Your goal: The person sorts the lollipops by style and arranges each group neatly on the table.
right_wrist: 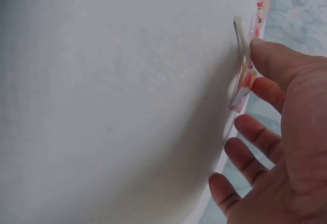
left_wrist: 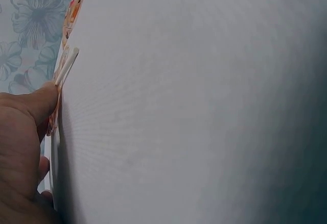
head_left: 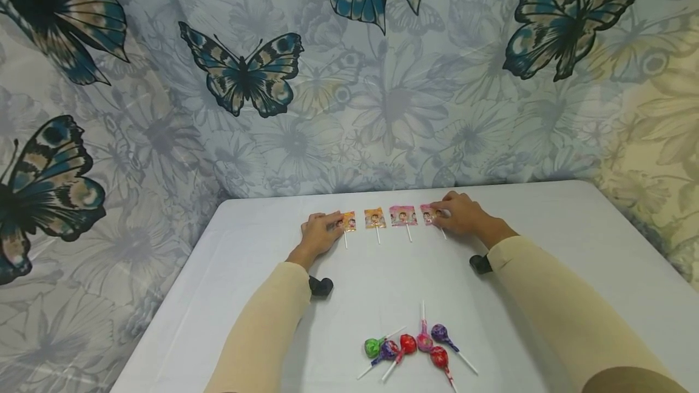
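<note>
Four flat-wrapped lollipops form a row near the table's far edge, sticks toward me. My left hand pinches the leftmost one, an orange-wrapped lollipop, by its wrapper's left side. Its white stick juts out past the thumb in the left wrist view. Beside it lies a second orange lollipop, then a pink lollipop. At the row's right end, my right hand pinches another pink lollipop between thumb and index finger. The other three fingers are spread apart, clear of the wrapper.
Nearer me on the white table lies a loose cluster of round lollipops: green, purple, red and pink among them. A butterfly-print cloth hangs behind the table and along its left side.
</note>
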Action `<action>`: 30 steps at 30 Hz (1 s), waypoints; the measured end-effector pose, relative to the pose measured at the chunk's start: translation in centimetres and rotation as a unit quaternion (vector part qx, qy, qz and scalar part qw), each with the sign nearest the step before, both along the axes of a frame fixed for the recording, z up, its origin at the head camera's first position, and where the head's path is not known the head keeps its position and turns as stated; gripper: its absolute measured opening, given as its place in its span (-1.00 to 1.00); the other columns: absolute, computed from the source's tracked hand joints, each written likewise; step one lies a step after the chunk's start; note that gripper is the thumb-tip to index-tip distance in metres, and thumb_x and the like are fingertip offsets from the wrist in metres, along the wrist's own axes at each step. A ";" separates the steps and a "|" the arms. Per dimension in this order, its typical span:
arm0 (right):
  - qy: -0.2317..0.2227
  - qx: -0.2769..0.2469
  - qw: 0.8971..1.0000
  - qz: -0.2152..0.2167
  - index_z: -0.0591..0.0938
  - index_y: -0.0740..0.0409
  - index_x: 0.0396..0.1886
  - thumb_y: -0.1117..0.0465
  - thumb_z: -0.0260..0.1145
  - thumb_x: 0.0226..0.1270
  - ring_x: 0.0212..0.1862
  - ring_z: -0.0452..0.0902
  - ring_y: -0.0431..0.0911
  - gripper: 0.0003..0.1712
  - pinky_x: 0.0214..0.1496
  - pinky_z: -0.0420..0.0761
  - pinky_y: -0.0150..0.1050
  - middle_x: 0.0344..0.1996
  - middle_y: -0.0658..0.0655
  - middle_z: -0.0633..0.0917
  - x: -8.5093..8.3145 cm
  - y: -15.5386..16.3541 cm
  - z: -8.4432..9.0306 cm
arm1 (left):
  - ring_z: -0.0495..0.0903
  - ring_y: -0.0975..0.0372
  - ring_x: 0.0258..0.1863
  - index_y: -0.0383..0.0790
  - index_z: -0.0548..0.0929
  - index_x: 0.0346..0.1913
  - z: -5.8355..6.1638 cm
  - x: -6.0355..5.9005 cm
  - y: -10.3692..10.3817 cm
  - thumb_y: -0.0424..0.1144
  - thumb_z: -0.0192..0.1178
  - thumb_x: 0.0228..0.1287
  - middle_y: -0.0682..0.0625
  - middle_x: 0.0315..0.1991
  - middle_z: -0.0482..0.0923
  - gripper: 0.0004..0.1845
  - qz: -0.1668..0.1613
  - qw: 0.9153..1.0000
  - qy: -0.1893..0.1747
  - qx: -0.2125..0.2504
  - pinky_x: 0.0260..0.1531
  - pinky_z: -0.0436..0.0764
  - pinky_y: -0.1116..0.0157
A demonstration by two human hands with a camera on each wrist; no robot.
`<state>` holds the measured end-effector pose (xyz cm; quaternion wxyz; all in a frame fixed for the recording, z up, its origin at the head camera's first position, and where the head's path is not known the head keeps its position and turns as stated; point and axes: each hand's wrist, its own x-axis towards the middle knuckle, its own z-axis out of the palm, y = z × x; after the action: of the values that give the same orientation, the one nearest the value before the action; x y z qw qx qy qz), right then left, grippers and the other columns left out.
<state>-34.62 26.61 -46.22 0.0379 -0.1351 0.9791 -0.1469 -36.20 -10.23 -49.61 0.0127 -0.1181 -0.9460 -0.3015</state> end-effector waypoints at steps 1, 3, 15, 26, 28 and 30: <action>0.000 -0.002 1.000 0.000 0.53 0.15 0.27 -0.02 0.29 0.32 0.09 0.33 0.26 -0.41 0.04 0.36 0.28 0.08 0.35 0.45 0.0 0.0 0.0 | 0.19 0.07 0.32 0.02 0.58 0.24 0.0 0.0 0.0 -0.08 0.25 0.31 0.20 0.28 0.42 -0.57 0.000 1.000 0.001 -0.001 0.21 0.03 -0.04; 0.003 -0.008 1.000 0.002 0.53 0.16 0.27 -0.02 0.28 0.32 0.08 0.33 0.27 -0.41 0.03 0.35 0.28 0.08 0.36 0.45 0.1 0.0 0.1 | 0.19 0.07 0.32 0.02 0.58 0.24 0.1 0.0 0.0 -0.07 0.25 0.31 0.19 0.28 0.42 -0.56 0.001 1.000 -0.001 0.002 0.21 0.03 -0.03; 0.007 -0.031 0.999 -0.015 0.51 0.17 0.28 -0.04 0.27 0.30 0.16 0.29 0.35 -0.37 0.10 0.30 0.32 0.14 0.42 0.43 0.5 0.3 -0.1 | 0.17 0.07 0.34 0.00 0.55 0.26 0.0 0.1 -0.2 -0.07 0.25 0.32 0.18 0.33 0.36 -0.54 -0.010 0.999 -0.011 0.030 0.24 -0.04 -0.04; 0.005 -0.069 0.998 -0.007 0.43 0.27 0.32 -0.03 0.26 0.34 0.18 0.25 0.40 -0.32 0.14 0.26 0.34 0.15 0.49 0.40 1.3 1.0 0.5 | 0.21 0.08 0.36 -0.03 0.59 0.23 0.4 0.0 -0.7 -0.11 0.28 0.28 0.16 0.32 0.36 -0.55 -0.006 0.996 -0.021 0.088 0.31 -0.07 -0.06; 0.006 -0.078 0.997 -0.003 0.42 0.28 0.33 -0.02 0.27 0.33 0.19 0.25 0.41 -0.31 0.15 0.26 0.33 0.15 0.50 0.40 1.8 1.3 0.9 | 0.20 0.06 0.37 -0.06 0.58 0.23 0.5 0.0 -0.8 -0.13 0.30 0.26 0.13 0.32 0.36 -0.53 -0.001 0.993 -0.030 0.113 0.33 -0.04 -0.03; 0.011 -0.082 0.997 0.002 0.42 0.29 0.33 -0.01 0.28 0.33 0.19 0.26 0.40 -0.31 0.16 0.26 0.32 0.16 0.49 0.40 2.2 1.6 1.3 | 0.18 0.06 0.38 -0.07 0.56 0.25 0.6 0.0 -0.9 -0.14 0.32 0.25 0.12 0.33 0.35 -0.51 0.005 0.991 -0.039 0.132 0.33 0.02 0.00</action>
<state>-32.42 28.18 -44.88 0.0160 -0.1409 0.9639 -0.2252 -36.22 -11.17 -49.02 -0.0073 -0.0991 -0.8985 -0.4276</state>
